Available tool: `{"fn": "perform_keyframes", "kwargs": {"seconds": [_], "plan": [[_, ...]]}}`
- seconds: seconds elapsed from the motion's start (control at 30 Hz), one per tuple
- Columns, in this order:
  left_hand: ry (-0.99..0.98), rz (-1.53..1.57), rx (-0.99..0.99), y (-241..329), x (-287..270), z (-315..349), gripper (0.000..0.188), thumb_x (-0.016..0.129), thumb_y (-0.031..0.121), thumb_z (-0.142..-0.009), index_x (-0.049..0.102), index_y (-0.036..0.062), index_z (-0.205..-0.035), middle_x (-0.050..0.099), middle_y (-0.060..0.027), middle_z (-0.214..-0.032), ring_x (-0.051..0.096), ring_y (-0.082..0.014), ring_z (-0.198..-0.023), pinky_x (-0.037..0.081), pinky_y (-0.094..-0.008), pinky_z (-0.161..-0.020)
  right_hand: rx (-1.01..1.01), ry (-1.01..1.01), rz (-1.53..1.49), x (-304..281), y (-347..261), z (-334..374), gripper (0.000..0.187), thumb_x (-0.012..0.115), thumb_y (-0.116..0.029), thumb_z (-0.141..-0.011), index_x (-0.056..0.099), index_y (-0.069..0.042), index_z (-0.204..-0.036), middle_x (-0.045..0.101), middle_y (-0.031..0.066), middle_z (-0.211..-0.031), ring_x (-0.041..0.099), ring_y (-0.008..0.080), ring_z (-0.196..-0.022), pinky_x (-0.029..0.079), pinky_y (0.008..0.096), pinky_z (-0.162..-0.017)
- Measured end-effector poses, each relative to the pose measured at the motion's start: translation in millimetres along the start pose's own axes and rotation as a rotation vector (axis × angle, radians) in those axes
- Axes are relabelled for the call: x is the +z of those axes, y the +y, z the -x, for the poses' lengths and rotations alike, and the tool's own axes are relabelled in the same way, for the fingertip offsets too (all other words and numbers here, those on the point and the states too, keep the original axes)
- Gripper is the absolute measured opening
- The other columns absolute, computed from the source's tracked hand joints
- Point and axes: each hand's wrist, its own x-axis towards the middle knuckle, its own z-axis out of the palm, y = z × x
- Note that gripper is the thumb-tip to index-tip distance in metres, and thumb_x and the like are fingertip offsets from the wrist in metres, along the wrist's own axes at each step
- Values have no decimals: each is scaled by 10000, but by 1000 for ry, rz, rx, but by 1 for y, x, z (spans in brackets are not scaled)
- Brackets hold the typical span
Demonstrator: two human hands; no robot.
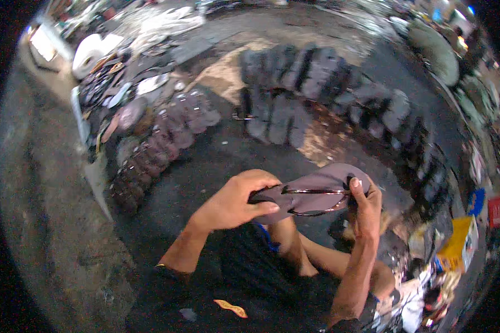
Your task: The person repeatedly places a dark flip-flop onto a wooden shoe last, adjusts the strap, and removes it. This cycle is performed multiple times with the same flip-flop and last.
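Observation:
A grey-brown flip-flop (336, 176) with glossy dark straps is held level above my lap, between my two hands. My left hand (230, 201) is closed round its left end, thumb on top. A darker patch shows there between thumb and fingers; I cannot tell if it is shadow or a separate piece. At the other end, near where the straps meet, my right hand (368, 211) grips the sole with its thumb on the upper face. The underside of the flip-flop is hidden.
Brownish strapped flip-flops (169, 130) stand in a curved row to the left. Dark soles or slippers (319, 69) form rows ahead and to the right. Loose sole pieces (108, 80) and a white roll (88, 55) lie far left. A yellow box (460, 241) stands at right.

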Motion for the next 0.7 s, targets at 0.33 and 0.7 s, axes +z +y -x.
{"fn": "perform_keyframes", "kwargs": {"seconds": [0.33, 0.7], "plan": [[1422, 722, -435, -206, -172, 102, 518, 800, 160, -1001, 584, 75, -1465, 719, -75, -1293, 699, -246, -1191, 576, -476, -1039, -420, 88, 993, 128, 186, -178, 619, 808, -139, -905, 570, -24, -1465, 605, 217, -1455, 559, 400, -1378, 468, 492, -1153], [1530, 785, -500, -241, -127, 96, 591, 735, 232, -1036, 491, 17, -1529, 622, -191, -1448, 602, -339, -1344, 547, -520, -1107, -260, 413, 609, -26, 114, -105, 377, 635, -130, -1071, 632, 50, -1401, 744, 184, -1194, 714, 337, -1097, 558, 410, -961]]}}
